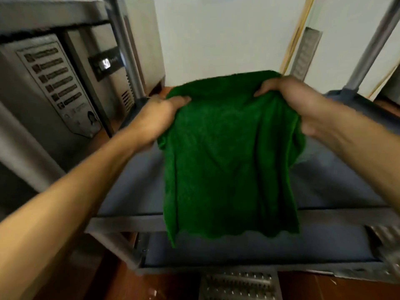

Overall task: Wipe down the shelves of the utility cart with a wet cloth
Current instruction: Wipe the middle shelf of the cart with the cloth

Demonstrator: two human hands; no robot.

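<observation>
In the head view, a green cloth is held up by both hands above the grey utility cart. The left hand is closed on the cloth's upper left corner, the fingers curled over the top edge and the fabric bunched in the fist. The right hand is closed on the upper right corner, with the fabric gathered under the fingers and a fold hanging down past the wrist. Between the two hands the top edge of the cloth is stretched into a slight arch, and the rest hangs down loosely in soft vertical folds, its lower hem wavy and free.

The cloth is seen in front of the upper shelf, covering the middle of it, and its hem reaches past the shelf's near edge so that it overlaps the lower shelf in the picture. Whether the cloth touches either shelf cannot be told. Both shelves are blue-grey with raised grey rims. Metal posts are seen rising at the cart's far corners.

To the left of the cart a stainless steel appliance is seen, with a printed label on its front and a small lit display further back. A white wall is seen behind the cart, and a brown floor below it, where a perforated metal grate lies near the bottom edge.
</observation>
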